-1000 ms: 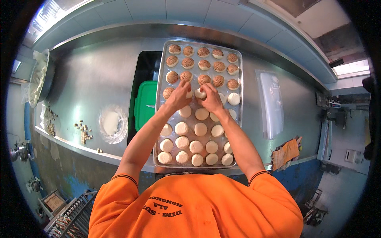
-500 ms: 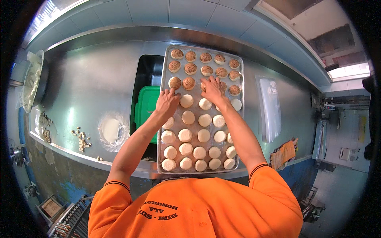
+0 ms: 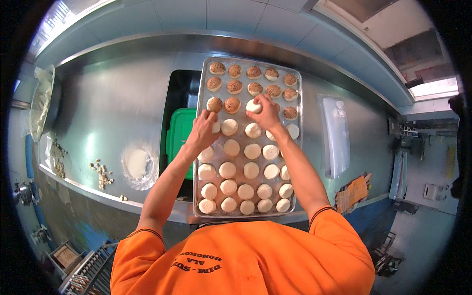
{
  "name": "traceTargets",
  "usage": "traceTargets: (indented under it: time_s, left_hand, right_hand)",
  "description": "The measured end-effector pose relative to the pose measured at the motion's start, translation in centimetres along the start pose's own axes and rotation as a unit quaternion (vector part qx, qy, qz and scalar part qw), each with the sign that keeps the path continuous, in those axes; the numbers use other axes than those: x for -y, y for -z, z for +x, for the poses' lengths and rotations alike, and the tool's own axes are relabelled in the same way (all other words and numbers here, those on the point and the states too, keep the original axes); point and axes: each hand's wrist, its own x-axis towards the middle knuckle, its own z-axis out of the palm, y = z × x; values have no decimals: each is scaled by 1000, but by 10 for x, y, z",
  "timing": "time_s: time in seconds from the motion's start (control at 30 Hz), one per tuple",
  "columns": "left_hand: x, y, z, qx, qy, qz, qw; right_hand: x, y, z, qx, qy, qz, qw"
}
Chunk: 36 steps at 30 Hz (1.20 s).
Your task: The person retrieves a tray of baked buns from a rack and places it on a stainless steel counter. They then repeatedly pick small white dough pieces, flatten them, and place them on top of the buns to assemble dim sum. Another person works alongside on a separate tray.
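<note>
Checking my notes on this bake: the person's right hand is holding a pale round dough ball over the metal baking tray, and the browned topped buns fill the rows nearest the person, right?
Not quite. The right hand does hold a pale round dough ball over the metal baking tray, but the browned topped buns fill the rows farthest from the person; the near rows hold plain pale balls. The head view shows it.

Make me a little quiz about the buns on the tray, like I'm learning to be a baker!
1. True or false: the right hand holds a pale dough ball.
2. Where on the metal tray are the brown-topped buns? A) far rows B) near rows
3. What colour is the bin beside the tray, by the left hand?

Key: 1 true; 2 A; 3 green.
</note>
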Motion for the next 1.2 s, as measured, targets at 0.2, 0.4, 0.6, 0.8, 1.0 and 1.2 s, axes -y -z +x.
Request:
traceTargets:
  time_s: [0.2,0.4,0.6,0.8,1.0,1.2]
  left_hand:
    - [3,4,0,35,-7,34,999]
    - [9,-4,42,-117,-79,150,978]
    - [20,-16,69,-10,-27,220,975]
    - [6,11,80,32,73,21,997]
    - [21,17,77,-30,-52,-47,997]
    - [22,8,73,5,-36,64,997]
  right_hand:
    - [0,-5,4,-4,32,-86,996]
    - [33,-44,32,87,117,-128,981]
    - [49,-45,33,155,26,-240,958]
    - [37,-29,31,36,-16,-40,998]
    - [35,-51,30,47,37,-40,997]
    - [15,-3,15,9,-14,-113,993]
